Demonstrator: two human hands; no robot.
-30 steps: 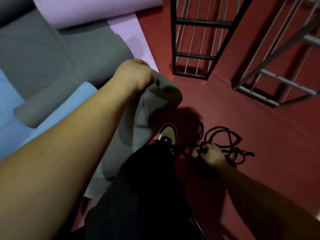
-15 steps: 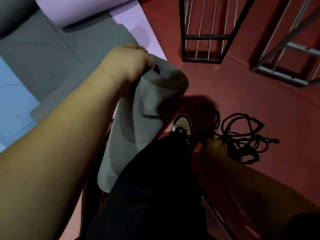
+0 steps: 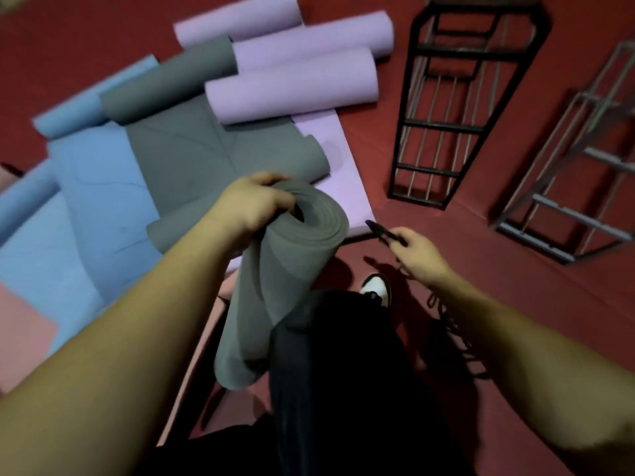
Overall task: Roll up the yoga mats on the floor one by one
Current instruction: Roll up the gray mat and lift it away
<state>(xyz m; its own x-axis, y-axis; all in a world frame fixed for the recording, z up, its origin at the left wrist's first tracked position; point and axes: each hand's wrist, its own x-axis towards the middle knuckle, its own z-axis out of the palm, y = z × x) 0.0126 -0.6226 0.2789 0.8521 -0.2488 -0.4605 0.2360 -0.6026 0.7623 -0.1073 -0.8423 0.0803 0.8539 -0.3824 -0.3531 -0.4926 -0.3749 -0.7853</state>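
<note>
Seen from above, on a red floor [image 3: 446,255]. At the left lie blue mats [image 3: 86,201], then partly rolled grey mats [image 3: 192,156] and purple rolls [image 3: 292,85] behind. In the middle, the left hand [image 3: 251,207] grips the top end of a rolled grey mat [image 3: 275,283], held upright beside a dark trouser leg [image 3: 343,372]. Further right, the right hand [image 3: 419,252] pinches a black cord [image 3: 385,233] that trails down. Two metal racks [image 3: 457,108] stand at the right.

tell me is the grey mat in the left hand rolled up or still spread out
Rolled up. The grey mat forms a tube with spiral layers showing at its top end, gripped there by the left hand.
</note>
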